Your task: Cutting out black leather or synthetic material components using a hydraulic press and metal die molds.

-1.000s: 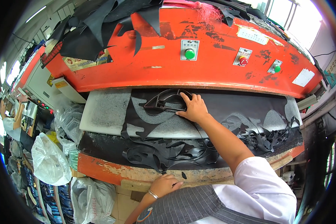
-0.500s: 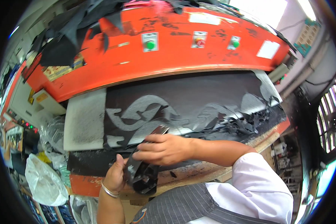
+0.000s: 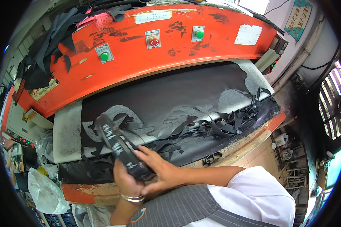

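Head view: both hands now grip a black cutting die (image 3: 119,145), lifted at the near edge of the press bed. The left hand (image 3: 127,181) curls under its near end; the right hand (image 3: 161,172) presses fingers together along its right side. Earlier, the die sat lower, near the apron. Black sheet (image 3: 170,94) lies farther back.

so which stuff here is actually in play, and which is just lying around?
In play:
- black cutting die, held by both hands
- left hand under its near end
- right hand on its side
- black sheet on the press bed, shapes cut out

Lying about:
- tangle of black offcut strips
- scraps on the orange press head
- white plastic bags
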